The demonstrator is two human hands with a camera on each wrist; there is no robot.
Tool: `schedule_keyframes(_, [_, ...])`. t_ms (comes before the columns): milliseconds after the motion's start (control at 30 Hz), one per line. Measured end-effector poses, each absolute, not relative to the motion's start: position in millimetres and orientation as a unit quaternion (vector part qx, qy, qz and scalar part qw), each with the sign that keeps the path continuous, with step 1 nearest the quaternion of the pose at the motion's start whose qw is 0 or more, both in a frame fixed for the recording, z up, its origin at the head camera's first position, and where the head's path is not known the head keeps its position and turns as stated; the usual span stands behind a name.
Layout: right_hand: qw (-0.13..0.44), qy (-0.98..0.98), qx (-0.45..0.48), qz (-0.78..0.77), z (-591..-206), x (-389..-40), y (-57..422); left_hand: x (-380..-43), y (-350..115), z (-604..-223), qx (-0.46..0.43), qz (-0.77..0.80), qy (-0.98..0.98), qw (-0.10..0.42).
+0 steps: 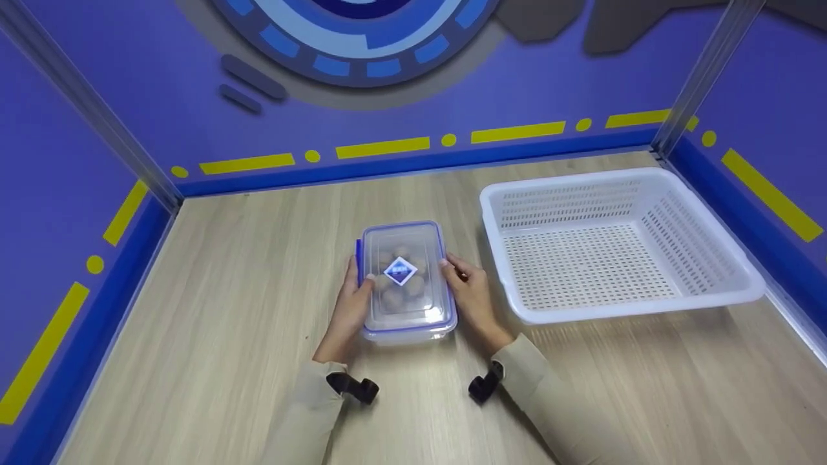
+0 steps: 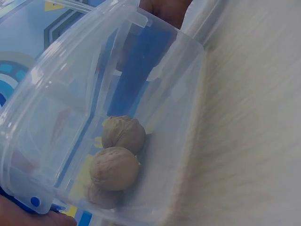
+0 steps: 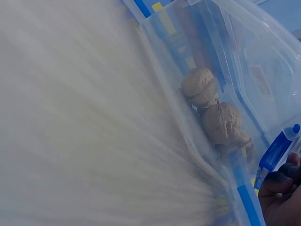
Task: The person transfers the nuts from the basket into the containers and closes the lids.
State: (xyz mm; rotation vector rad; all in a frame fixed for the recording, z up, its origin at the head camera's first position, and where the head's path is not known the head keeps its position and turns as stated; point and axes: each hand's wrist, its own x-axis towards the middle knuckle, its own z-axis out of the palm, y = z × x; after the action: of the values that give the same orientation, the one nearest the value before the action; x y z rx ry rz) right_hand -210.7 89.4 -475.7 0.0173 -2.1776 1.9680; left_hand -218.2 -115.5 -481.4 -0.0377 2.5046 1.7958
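Observation:
A clear plastic food container [image 1: 413, 316] with a blue-edged lid lies on the table in front of me. Several walnuts [image 2: 115, 169] are inside it, seen through its walls in both wrist views. On the lid is a diamond-shaped blue and white sticker [image 1: 400, 270]. My left hand [image 1: 352, 303] grips the left long side, thumb over the lid's edge. At the opposite side, my right hand [image 1: 475, 294] holds the container with thumb at the rim and fingers curled. A blue latch [image 3: 275, 153] stands beside the right fingers in the right wrist view.
A white perforated plastic basket [image 1: 620, 310] stands to the right of the container on the wood-grain table [image 1: 245, 310]. Blue-purple panels [image 1: 400, 116] with yellow marks enclose the table at the back and both sides.

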Motion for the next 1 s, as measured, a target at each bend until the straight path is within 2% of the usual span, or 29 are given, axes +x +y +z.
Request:
schedule_keyframes(200, [0.114,-0.749,0.008,0.652,-476,-210,88,-219,-115,-481,0.018,0.568,0.823,0.007])
schedule_keyframes(533, [0.115,-0.747,0.015,0.655,-477,-211,89,-219,-115,-485,0.004,0.59,0.807,0.007])
schedule_keyframes(833, [0.143,-0.761,-0.007,0.633,-470,-209,86,-219,-114,-485,0.003,0.595,0.804,0.005])
schedule_keyframes(1000, [0.101,-0.735,-0.015,0.671,-483,-215,88,-218,-115,-485,0.005,0.593,0.805,0.009])
